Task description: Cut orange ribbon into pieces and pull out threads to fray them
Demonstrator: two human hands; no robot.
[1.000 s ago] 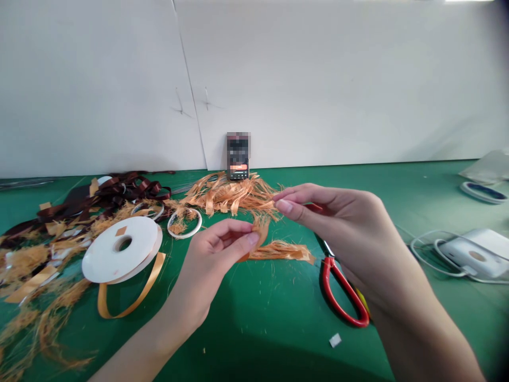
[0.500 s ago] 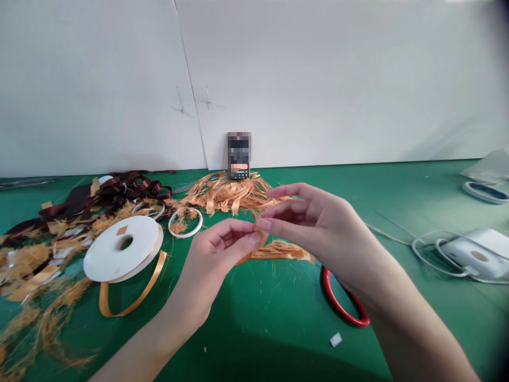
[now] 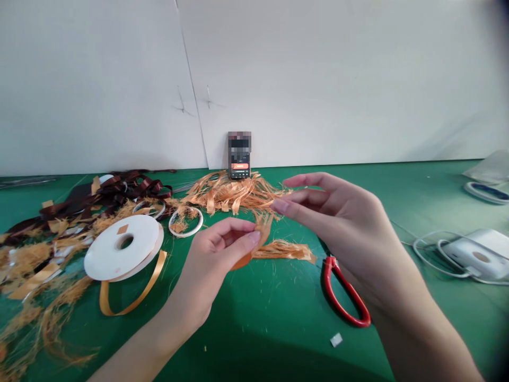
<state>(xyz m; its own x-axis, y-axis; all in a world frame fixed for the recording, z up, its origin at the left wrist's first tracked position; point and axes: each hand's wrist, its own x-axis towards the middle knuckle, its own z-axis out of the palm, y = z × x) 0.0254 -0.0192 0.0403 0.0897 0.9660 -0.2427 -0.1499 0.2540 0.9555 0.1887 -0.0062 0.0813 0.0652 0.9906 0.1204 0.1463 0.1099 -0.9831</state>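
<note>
My left hand [image 3: 217,252] pinches a strip of orange ribbon [image 3: 263,229] between thumb and index finger; its upper end is frayed and a rounded part hangs below the fingers. Up and to the right of the strip, apart from it, is my right hand [image 3: 330,212]. Its thumb lies close to the bent fingers, and whatever is between them is too fine to make out. Behind both hands lies a pile of frayed orange ribbon strips [image 3: 226,197]. A smaller bundle of frayed strips [image 3: 284,251] rests just beyond the held strip.
A white ribbon spool [image 3: 107,249] with a loose orange tail stands left, beside brown ribbon [image 3: 119,188] and frayed scraps [image 3: 35,265]. A phone [image 3: 239,156] leans on the wall. Red-handled scissors [image 3: 345,297], partly hidden, lie under my right arm. A white device [image 3: 483,254] with cable sits right.
My right hand has moved up and right, away from the ribbon strip, exposing its frayed end and more of the red handle. My left hand has stayed in place, still pinching the strip.
</note>
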